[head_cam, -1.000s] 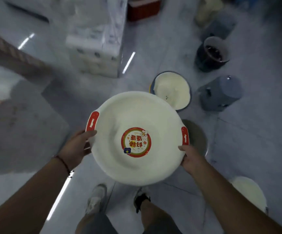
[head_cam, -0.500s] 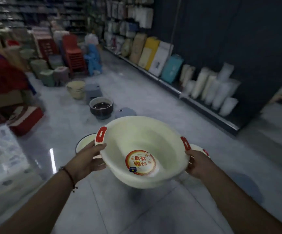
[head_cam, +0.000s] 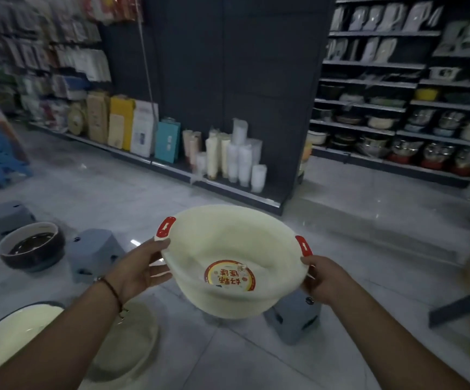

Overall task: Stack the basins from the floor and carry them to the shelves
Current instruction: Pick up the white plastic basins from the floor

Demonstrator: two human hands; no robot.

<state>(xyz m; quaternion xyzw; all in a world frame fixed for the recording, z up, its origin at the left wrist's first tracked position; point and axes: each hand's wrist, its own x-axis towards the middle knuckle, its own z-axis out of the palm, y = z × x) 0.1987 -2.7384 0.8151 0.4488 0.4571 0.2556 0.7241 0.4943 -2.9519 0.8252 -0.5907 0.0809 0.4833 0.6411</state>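
I see cream basin (head_cam: 229, 249) held up btwn hands | L hand (head_cam: 141, 270) grips rim below red handle | R hand (head_cam: 322, 280) grips opp. rim | shelves (head_cam: 402, 108) ahead-right

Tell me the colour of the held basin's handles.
Red, each with a small white mark; the basin itself is cream. Head view.

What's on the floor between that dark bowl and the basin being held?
A grey stool stands there, between the dark bowl and the basin, in the head view.
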